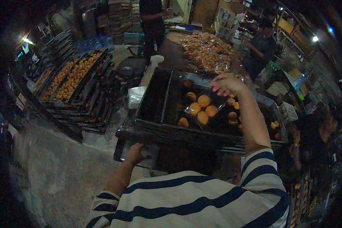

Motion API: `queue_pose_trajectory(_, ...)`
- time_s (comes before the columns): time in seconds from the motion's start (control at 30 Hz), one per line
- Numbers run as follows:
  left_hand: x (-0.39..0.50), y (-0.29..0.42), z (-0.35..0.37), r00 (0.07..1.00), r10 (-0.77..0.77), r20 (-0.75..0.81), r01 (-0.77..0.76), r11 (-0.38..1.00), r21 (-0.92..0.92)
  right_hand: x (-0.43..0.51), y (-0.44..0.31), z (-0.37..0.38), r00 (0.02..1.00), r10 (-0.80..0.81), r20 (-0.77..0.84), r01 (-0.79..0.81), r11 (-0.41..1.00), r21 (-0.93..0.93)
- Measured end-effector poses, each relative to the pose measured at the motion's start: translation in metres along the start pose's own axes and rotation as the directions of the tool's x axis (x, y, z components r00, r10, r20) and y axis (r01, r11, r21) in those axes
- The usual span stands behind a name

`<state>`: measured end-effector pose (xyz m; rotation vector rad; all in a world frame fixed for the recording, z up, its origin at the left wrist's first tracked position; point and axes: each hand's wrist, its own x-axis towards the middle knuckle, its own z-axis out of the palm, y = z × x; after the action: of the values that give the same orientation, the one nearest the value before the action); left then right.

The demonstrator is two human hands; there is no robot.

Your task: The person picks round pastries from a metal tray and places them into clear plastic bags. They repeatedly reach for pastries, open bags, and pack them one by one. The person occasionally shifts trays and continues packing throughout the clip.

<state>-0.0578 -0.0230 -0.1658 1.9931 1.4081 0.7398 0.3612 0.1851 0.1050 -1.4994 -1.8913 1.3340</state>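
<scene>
My right hand [226, 85] reaches over a dark metal tray [175, 128], its fingers bent near the tray's far side; what lies between them cannot be made out. Below and left of it, several round golden baked pieces [203, 109] sit close together, seemingly in a clear plastic bag. Other round pieces [232, 115] lie loose in the tray. My left hand [138, 154] rests lower left, fingers bent, at a flat pale sheet or clear plastic [151, 159] on a dark surface near my body. A stack of clear plastic bags [136, 97] lies left of the tray.
Beyond the tray is a large heap of bagged baked goods [208, 51] on a table. Stacked trays [74, 105] stand at left, the top one filled with small baked pieces [71, 79]. One person [152, 22] stands at the back, another [259, 51] at the right. A white container [157, 59] stands behind the tray.
</scene>
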Motion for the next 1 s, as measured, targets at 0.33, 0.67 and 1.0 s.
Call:
queue_pose_trajectory(0.33,-0.025,-0.065,0.056,0.945,-0.203,-0.256,0.227,0.972,0.068,0.124,0.095,0.002,0.959,0.221,-0.175,-0.141,0.913,0.382)
queue_pose_trajectory(0.67,-0.004,-0.004,-0.019,0.922,-0.361,0.138,0.332,0.923,0.197,0.214,0.09,0.083,0.979,0.179,0.095,-0.191,0.973,0.132)
queue_pose_trajectory(1.0,-0.004,0.068,-0.085,0.959,-0.157,0.234,0.281,0.602,-0.747,0.043,-0.001,0.147,0.952,-0.195,0.236,0.181,0.98,0.084)
